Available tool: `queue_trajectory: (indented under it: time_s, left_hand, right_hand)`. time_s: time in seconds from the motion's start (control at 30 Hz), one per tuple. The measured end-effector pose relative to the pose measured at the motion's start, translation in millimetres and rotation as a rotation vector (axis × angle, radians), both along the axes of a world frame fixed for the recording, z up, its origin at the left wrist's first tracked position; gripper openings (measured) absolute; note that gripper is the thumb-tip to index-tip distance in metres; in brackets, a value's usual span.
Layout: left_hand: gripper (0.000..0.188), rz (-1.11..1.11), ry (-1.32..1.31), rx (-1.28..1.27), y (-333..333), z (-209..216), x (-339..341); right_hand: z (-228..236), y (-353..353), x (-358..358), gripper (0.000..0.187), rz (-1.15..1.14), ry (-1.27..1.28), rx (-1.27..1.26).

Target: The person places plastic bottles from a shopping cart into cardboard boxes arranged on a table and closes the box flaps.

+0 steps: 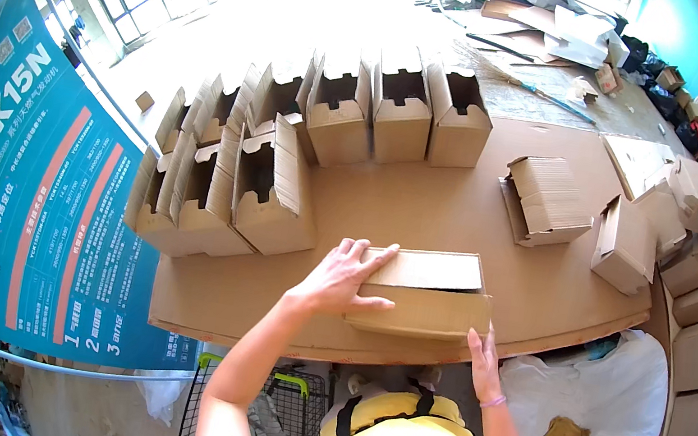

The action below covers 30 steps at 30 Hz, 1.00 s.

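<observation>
1 cardboard box lies near the close edge of the cardboard sheet in the head view. The left hand, fingers apart, braces its left end; the right hand, fingers straight and nearly together, meets its near right corner. Light, even pressure should keep its walls square.

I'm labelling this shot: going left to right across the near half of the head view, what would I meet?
Blue-green banner → left hand → closed-looking cardboard box → right hand → white bundle → stacked boxes.
</observation>
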<state>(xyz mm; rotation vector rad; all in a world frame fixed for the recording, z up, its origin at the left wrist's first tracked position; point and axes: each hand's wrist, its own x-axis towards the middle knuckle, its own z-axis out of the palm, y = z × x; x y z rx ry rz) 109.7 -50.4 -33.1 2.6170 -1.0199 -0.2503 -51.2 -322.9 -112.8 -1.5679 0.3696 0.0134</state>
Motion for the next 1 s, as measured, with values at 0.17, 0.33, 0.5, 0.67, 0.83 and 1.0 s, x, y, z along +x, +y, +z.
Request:
queue_trajectory:
  time_s: [0.17, 0.33, 0.5, 0.67, 0.83, 1.0]
  left_hand:
    - [0.091, 0.054, -0.145, -0.047, 6, 1, -45]
    - [0.091, 0.302, -0.191, -0.070, 3, -9, -101]
    - [0.073, 0.691, -0.461, -0.079, -31, -46, -101]
    - [0.072, 0.816, -0.543, -0.056, -60, -56, -51]
    - [0.074, 0.960, -0.625, -0.023, -56, -75, 19]
    - [0.070, 0.980, -0.696, 0.074, -44, -79, 71]
  right_hand:
    - [-41, -6, 39, 0.082, 0.079, 0.052, 0.064]
    - [-60, 34, 139, 0.093, 0.242, 0.060, 0.288]
    - [-59, 92, 190, 0.078, 0.375, 0.034, 0.398]
    - [-72, 94, 256, 0.085, 0.544, -0.011, 0.467]
    - [-41, 87, 247, 0.079, 0.694, -0.114, 0.276]
    - [-27, 34, 173, 0.078, 0.824, -0.073, 0.077]
